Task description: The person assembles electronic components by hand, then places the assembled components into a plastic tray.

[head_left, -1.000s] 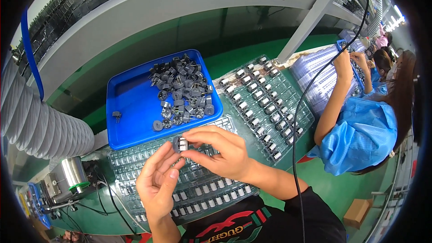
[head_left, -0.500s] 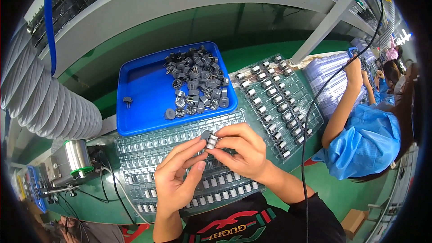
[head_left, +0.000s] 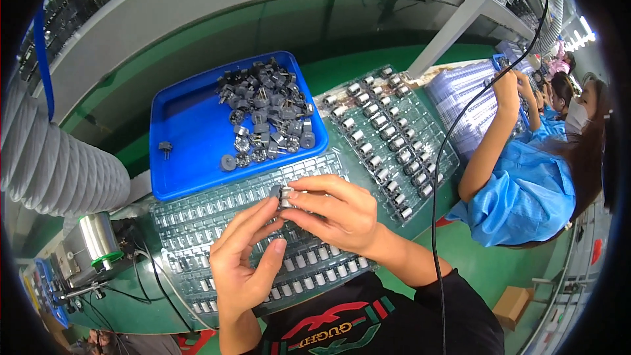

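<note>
A small dark grey plug piece (head_left: 275, 191) with a silvery-white part (head_left: 286, 197) against it is held between my two hands, above the near clear blister tray (head_left: 190, 222). My left hand (head_left: 244, 260) pinches the grey side with its fingertips, thumb held apart below. The fingers of my right hand (head_left: 342, 213) close on the silvery side from the right. Fingertips hide how the two parts meet. White cylindrical parts (head_left: 309, 283) sit in rows in the tray beneath my hands.
Behind stands a blue tray (head_left: 158, 164) with a heap of grey pinned pieces (head_left: 263, 102). Another blister tray (head_left: 430, 135) of parts lies right, before stacked clear trays (head_left: 453, 92). A black cable (head_left: 439, 177) hangs down. Solder spool (head_left: 98, 240) and hose (head_left: 72, 151) are left; a co-worker (head_left: 519, 190) sits right.
The whole view has shifted, so the scene appears a little further left. My hands stay together on the small parts, and the silvery part now looks turned between my right fingers.
</note>
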Demonstrator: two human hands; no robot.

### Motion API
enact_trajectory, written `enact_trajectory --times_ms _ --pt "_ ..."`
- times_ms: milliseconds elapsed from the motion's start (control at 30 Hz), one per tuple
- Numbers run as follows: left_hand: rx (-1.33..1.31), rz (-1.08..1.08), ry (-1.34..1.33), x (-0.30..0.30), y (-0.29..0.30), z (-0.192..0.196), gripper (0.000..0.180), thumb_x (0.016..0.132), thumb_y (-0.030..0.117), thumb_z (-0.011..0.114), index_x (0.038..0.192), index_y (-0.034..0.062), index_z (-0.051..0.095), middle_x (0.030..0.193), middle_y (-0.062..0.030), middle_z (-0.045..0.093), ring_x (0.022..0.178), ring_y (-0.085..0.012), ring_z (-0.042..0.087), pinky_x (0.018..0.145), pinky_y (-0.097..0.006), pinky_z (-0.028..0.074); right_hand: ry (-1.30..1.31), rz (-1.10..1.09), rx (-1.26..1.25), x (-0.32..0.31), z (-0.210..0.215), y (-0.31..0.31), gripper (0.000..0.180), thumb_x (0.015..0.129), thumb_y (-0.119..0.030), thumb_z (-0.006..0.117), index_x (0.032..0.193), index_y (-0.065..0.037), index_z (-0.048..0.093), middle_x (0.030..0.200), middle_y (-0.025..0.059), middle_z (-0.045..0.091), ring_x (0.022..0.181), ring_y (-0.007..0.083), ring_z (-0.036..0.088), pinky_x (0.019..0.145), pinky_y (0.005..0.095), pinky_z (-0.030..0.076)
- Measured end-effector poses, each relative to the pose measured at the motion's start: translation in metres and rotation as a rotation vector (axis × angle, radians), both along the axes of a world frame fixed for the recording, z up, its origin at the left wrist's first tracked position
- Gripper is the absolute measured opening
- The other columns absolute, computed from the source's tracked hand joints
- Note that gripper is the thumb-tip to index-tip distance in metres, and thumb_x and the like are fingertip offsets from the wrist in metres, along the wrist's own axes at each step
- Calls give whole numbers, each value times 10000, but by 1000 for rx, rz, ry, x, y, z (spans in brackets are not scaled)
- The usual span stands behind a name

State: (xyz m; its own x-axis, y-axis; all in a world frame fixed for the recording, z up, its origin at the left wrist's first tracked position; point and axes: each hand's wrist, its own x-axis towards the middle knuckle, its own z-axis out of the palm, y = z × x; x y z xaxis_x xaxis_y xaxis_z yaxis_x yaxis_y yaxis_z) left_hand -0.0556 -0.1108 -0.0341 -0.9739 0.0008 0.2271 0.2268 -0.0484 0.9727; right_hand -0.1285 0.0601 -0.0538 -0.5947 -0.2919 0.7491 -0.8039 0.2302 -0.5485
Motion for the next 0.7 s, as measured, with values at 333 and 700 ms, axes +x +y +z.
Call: enact_trajectory --times_ms 333,700 --pt "-371 28 77 8 -7 30 437 761 -43 682 1192 -76 624 1325 -293 530 1160 -379 609 918 -416 546 -1 -222 92 -34 9 55 252 674 -23 824 897 -35 709 884 83 703 796 190 695 705 298 551" --pt "-932 450 -153 80 -54 29 373 824 -23 604 1196 -50 617 1245 -229 604 1159 -351 591 1003 -432 435 -249 -764 629 -131 -32 192 215 773 -175 763 911 -26 692 839 142 688 727 291 680 656 368 537"
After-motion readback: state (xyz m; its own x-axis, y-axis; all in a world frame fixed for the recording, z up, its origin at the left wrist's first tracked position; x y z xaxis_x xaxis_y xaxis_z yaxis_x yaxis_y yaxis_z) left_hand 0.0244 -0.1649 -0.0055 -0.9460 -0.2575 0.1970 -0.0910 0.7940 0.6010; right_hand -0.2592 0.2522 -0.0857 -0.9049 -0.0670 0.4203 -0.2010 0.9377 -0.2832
